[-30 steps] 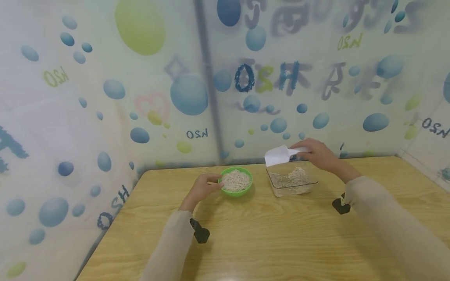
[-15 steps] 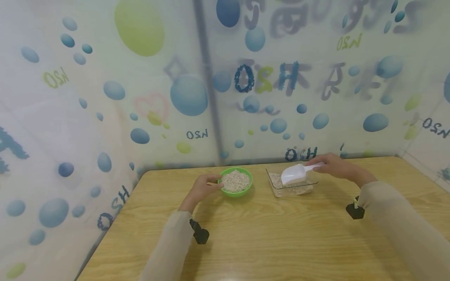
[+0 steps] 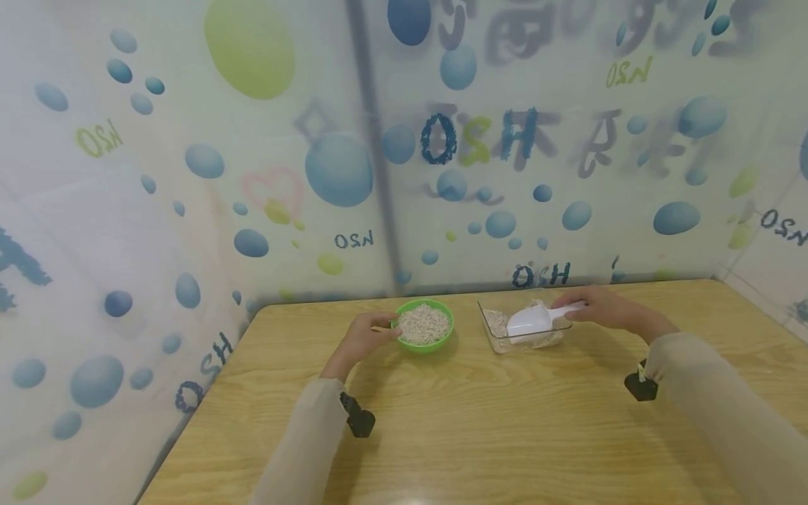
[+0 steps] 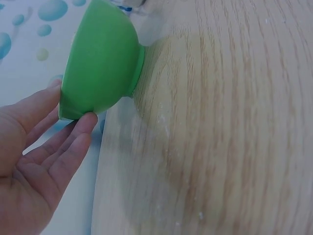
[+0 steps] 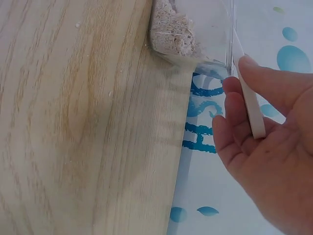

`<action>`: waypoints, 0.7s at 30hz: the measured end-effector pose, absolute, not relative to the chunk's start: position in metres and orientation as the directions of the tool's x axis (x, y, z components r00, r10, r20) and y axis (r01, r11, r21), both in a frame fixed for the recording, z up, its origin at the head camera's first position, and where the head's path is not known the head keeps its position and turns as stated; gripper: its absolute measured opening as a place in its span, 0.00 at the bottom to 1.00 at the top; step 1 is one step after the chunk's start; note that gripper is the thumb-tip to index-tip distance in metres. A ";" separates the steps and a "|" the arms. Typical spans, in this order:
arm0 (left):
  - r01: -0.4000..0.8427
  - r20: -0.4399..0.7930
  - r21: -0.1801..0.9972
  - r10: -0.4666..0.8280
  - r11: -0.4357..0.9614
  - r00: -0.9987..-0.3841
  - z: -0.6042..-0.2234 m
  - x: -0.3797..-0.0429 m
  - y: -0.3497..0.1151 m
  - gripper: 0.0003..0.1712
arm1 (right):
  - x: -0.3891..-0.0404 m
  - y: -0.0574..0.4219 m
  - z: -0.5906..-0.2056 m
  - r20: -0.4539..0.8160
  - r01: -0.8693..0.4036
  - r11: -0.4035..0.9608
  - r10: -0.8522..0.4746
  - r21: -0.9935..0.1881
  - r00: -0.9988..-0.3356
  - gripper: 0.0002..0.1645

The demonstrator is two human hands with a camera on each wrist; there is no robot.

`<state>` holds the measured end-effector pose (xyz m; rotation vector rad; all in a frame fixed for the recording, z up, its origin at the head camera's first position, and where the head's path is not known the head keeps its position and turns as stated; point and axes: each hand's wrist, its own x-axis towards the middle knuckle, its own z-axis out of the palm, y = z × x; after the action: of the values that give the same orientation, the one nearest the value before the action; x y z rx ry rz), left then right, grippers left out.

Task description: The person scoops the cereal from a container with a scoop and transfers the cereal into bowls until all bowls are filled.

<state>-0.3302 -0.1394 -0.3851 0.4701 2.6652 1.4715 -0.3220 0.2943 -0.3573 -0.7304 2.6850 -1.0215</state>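
A green bowl [image 3: 424, 346] heaped with pale oat flakes [image 3: 424, 324] stands on the table. At its left side my left hand [image 3: 366, 337] holds the rim, the thumb at the edge and fingertips against the outer wall [image 4: 100, 63]. To the right, a clear glass container [image 3: 499, 344] also has flakes [image 5: 172, 30] in it. My right hand [image 3: 602, 307] grips the handle [image 5: 252, 105] of a white scoop [image 3: 530, 321], whose head is down inside the container. The scoop's head is out of sight in the right wrist view.
Both containers stand near the far edge of the wooden table [image 3: 480, 421], close to a patterned curtain [image 3: 341, 266] behind it. Dark wrist devices [image 3: 360, 417] hang at both sleeves. A few pale specks lie on the wood in the left wrist view.
My right hand has brought the scoop from above the container's left side down and right into the container. My left hand has stayed at the bowl.
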 end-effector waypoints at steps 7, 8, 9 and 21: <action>0.244 0.077 0.826 0.328 0.508 -0.942 -0.384 -0.335 -0.142 0.22 | -0.318 0.296 -0.357 0.000 -0.362 0.655 -0.483 -0.663 -0.875 0.19; 0.248 0.076 0.824 0.334 0.509 -0.939 -0.384 -0.336 -0.142 0.22 | -0.317 0.296 -0.356 0.003 -0.365 0.655 -0.484 -0.662 -0.875 0.19; 0.259 0.081 0.820 0.344 0.510 -0.935 -0.383 -0.336 -0.143 0.22 | -0.316 0.297 -0.356 0.006 -0.366 0.657 -0.482 -0.659 -0.876 0.19; 0.358 0.121 0.782 0.439 0.510 -0.890 -0.380 -0.343 -0.157 0.22 | -0.313 0.309 -0.350 -0.024 -0.321 0.667 -0.453 -0.673 -0.891 0.23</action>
<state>-0.3435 -0.1572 -0.3803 0.7007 2.6484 1.3374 -0.3129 0.3091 -0.3500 -0.6314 2.6921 -1.0329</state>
